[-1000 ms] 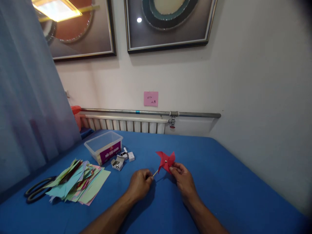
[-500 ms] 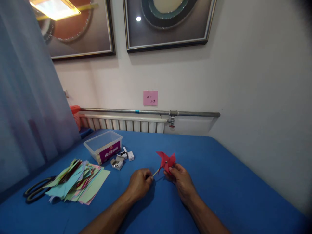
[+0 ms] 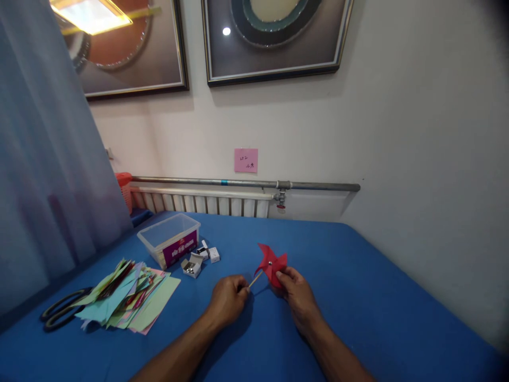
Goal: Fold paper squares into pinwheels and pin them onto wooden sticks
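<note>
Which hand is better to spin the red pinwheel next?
Probably the right hand: it pinches a blade of the red pinwheel, so it could flick it, while the left hand is closed on the stick, steadying it.

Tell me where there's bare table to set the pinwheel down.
Bare blue table runs from the right hand to the wall-side edge, and behind the pinwheel to the radiator. Left is crowded: tub, small boxes, paper stack, scissors.
</note>
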`<state>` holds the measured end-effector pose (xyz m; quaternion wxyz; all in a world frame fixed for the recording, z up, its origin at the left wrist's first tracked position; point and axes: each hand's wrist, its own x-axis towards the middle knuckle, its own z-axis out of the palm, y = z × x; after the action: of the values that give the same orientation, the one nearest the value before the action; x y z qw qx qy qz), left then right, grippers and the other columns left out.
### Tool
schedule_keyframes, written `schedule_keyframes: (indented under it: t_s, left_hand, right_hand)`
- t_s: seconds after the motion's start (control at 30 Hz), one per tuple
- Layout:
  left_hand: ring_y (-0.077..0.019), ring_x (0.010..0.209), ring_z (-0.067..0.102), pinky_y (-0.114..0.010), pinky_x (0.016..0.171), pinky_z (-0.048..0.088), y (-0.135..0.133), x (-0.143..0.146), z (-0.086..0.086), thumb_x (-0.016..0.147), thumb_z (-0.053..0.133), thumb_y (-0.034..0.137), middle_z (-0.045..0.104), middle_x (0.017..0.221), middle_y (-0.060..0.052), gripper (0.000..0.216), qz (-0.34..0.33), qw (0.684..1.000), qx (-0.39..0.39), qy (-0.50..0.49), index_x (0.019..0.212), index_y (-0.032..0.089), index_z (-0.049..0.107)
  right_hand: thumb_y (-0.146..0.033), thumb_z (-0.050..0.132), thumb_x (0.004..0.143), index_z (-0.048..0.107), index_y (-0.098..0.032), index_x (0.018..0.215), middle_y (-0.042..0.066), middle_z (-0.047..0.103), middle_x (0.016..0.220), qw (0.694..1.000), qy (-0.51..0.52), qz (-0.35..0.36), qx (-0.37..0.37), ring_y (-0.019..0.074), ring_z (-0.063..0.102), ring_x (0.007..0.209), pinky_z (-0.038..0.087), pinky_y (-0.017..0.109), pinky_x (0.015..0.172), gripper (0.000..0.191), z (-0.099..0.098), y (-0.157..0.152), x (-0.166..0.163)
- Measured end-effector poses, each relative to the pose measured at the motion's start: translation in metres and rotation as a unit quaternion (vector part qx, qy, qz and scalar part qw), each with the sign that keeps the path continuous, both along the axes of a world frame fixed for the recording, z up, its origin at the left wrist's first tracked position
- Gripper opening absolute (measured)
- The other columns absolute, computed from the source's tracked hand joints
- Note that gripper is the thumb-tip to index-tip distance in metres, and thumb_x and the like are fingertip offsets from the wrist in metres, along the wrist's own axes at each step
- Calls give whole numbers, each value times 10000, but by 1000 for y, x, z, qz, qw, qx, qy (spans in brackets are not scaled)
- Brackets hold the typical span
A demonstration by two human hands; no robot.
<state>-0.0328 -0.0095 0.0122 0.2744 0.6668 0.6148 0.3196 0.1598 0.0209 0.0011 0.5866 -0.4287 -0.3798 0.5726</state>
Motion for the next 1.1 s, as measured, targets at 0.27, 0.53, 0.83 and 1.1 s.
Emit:
schedule_keyframes:
  t_s: [0.27,0.53,0.83,1.1]
  left_hand:
    - [-133,633,511,-249,592,288,4,-1,-7,840,575,225,614,652,16,156,5,1000,5,-12,770,167,703]
    - [-128,632,516,-243,601,303,4,-4,-5,849,562,202,613,655,15,161,8,1000,8,-16,767,166,696]
    - [-130,646,538,-244,604,311,4,-7,-1,851,554,190,628,668,14,167,9,1000,10,-17,780,162,702]
    - [-138,657,542,-250,613,314,8,-10,-6,853,559,177,644,679,9,159,17,1000,22,-15,793,166,706]
  right_hand:
    - [-370,892,560,642,-214,776,3,693,659,1000,-1,11,-15,197,686,652,516,304,647,365,-5,-3,-10]
    - [-538,826,686,690,-226,985,61,755,964,999,-1,-49,8,229,716,827,552,342,725,453,-1,1,2]
    - [-588,726,753,747,-241,940,44,741,881,984,-129,-87,90,249,664,860,505,334,748,395,0,3,10]
    - [-561,742,759,752,-228,773,4,671,705,984,-163,-2,76,189,577,682,445,301,676,333,-2,-2,2]
